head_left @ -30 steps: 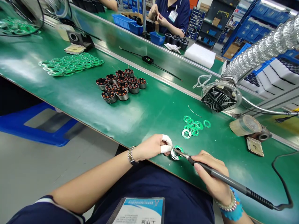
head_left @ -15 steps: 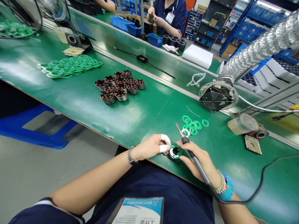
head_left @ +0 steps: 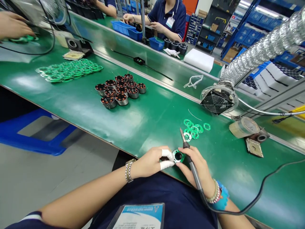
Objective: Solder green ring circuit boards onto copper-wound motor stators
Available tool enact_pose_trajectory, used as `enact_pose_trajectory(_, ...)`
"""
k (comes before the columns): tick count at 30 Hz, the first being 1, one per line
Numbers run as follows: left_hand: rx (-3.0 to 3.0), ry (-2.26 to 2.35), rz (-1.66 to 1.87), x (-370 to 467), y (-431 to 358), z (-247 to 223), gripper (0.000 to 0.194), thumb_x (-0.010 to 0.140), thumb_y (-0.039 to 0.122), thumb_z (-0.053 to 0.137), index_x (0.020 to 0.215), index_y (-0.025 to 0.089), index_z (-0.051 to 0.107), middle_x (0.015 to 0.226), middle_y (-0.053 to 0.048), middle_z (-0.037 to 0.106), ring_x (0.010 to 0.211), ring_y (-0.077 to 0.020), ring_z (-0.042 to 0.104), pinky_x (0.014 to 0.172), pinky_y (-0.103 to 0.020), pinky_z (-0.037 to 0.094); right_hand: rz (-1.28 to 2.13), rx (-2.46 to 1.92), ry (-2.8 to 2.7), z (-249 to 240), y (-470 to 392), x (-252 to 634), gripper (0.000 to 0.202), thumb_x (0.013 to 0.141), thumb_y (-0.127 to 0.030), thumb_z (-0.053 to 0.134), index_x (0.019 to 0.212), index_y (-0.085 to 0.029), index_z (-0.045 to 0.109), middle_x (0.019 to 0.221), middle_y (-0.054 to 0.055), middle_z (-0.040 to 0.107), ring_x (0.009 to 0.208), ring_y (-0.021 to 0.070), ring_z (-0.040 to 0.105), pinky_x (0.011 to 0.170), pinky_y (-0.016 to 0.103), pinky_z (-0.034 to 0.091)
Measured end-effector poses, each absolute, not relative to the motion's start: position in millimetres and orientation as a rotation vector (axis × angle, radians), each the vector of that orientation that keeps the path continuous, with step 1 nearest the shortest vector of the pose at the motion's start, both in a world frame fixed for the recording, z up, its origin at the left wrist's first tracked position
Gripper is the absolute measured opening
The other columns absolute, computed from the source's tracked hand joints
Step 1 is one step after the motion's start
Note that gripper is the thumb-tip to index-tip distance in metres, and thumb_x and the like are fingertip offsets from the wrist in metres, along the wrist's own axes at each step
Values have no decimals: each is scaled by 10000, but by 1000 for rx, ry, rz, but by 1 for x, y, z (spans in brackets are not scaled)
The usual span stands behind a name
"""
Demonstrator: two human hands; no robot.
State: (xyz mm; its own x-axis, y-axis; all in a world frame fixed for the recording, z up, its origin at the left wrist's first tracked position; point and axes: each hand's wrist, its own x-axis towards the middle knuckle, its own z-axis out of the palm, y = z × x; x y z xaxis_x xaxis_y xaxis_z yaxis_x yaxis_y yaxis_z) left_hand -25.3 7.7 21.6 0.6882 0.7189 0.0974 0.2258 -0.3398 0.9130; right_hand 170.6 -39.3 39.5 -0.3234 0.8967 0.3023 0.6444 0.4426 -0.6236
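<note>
A round part topped with a green and white ring board (head_left: 175,153) is at the table's front edge, between my two hands. My left hand (head_left: 152,160), with white tape on its fingertips, pinches the part's left side. On its right side are the thumb and a finger of my right hand (head_left: 197,165), which also holds a soldering iron (head_left: 194,171), tip pointing up and away. Loose green ring boards (head_left: 194,135) lie just beyond the hands. Farther left stand several copper-wound stators (head_left: 121,98) in a cluster.
Many green boards (head_left: 69,70) lie in a sheet at the left. A fan with a foil duct (head_left: 216,101) overhangs the right side, near a round tub (head_left: 244,127) and a sponge holder (head_left: 254,147). The iron's cable trails right. Across the divider sits a person (head_left: 166,22); another person's hand (head_left: 14,25) is upper left.
My left fingers have closed in on the ring-topped part, and my right hand has shifted slightly left with the iron. Another person's hand has appeared at the upper left. The view has shifted slightly.
</note>
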Motion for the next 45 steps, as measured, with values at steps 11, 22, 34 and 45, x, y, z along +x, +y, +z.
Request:
enact_pose_trajectory(11,1087,843,437,-22,13,28,152,677,261,650,694,120,596,598,9,600,581,-115,575,645,-260,470,390,-1068,-2086,46,-41,156,294,809,-41,498,1060,-188,541,927,75,642,966,197,579,852,378,492)
enact_pose_trajectory(22,1106,840,429,-23,12,27,121,714,233,611,734,114,609,625,-14,626,620,-118,580,664,-251,460,474,-1118,-1903,54,-50,166,260,777,-19,551,962,-196,597,785,46,628,887,190,576,765,343,481)
enact_pose_trajectory(34,1128,892,424,-23,10,29,95,709,227,602,707,134,586,616,7,621,620,-113,582,675,-250,450,790,-1138,-1843,75,-60,190,219,788,-80,544,944,-194,646,677,33,612,630,155,534,565,308,437)
enact_pose_trajectory(45,1163,900,422,-24,10,31,87,728,214,590,715,128,596,619,-1,624,623,-112,588,668,-246,461,785,-1141,-1874,78,-58,188,194,788,-96,549,924,-171,666,644,45,611,609,160,542,546,307,437)
